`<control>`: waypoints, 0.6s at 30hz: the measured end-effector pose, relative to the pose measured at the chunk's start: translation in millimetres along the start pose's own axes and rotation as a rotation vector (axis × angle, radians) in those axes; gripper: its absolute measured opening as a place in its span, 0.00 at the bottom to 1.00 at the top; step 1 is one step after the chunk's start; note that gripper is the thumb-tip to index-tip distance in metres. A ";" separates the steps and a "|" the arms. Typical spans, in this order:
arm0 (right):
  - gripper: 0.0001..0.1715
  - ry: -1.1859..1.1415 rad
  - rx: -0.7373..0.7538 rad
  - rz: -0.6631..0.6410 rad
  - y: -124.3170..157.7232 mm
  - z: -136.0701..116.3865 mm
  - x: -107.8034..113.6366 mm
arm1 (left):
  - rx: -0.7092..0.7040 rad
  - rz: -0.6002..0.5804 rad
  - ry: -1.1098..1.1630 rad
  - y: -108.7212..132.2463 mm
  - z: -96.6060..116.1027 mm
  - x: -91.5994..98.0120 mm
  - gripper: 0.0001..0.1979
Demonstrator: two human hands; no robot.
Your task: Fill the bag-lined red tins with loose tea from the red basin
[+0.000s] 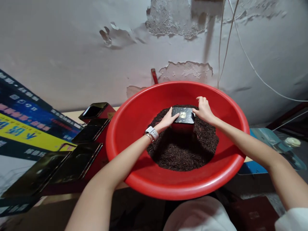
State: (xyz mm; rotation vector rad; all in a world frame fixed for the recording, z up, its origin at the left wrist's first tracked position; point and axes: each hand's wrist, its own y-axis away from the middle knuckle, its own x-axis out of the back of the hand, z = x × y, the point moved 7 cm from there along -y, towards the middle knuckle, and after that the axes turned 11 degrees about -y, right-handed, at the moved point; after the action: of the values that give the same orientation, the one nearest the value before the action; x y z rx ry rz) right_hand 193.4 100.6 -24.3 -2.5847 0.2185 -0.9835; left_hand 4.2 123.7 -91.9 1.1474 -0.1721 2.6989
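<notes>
A large red basin [178, 189] holds a heap of dark brown, grain-like loose material [183, 160]. In the heap stands a red box with a black lid [183, 115] that bears a small gold label. My left hand [168, 119] grips the left side of the box, its thumb on the lid; a white watch is on that wrist. At the right edge of the lid is my right hand [204, 110], thumb touching the corner, other fingers raised and curled apart from it.
Several red boxes with shiny black lids [78, 162] stand left of the basin, beside a printed banner [26, 118]. A blue surface [255, 168] with a pale round item [292, 142] lies right. Behind is a peeling wall [84, 64] with hanging cords.
</notes>
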 end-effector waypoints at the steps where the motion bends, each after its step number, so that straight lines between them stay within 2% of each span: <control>1: 0.24 0.068 0.072 0.013 -3.3 -5.5 1.3 | -0.016 0.029 -0.073 -2.4 4.9 3.0 0.41; 5: 0.22 0.169 0.281 -0.050 -18.8 -26.9 -14.8 | -0.170 0.215 -0.303 -21.3 38.9 22.8 0.32; 7: 0.24 0.249 0.306 -0.089 -25.3 -28.3 -27.1 | -0.235 0.261 -0.456 -30.3 56.1 24.7 0.26; 9: 0.25 0.342 0.199 -0.207 -30.0 -14.0 -43.7 | -0.229 0.183 -0.648 -37.5 63.3 13.4 0.23; 12: 0.24 0.409 0.031 -0.402 -30.2 14.5 -65.5 | -0.157 0.038 -0.826 -41.2 59.6 -7.8 0.26; 14: 0.26 0.407 0.002 -0.419 -32.5 24.5 -70.8 | -0.140 0.023 -0.856 -42.1 57.8 -14.5 0.26; 18: 0.32 0.398 -0.065 -0.364 -42.8 34.9 -71.2 | -0.159 -0.005 -0.909 -50.0 57.0 -18.0 0.22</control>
State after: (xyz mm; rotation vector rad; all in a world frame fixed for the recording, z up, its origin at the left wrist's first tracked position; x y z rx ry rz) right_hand 164.3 169.0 -75.1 -2.5109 -0.1297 -1.6446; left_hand 67.8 159.2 -64.2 2.1941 -0.4919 1.9041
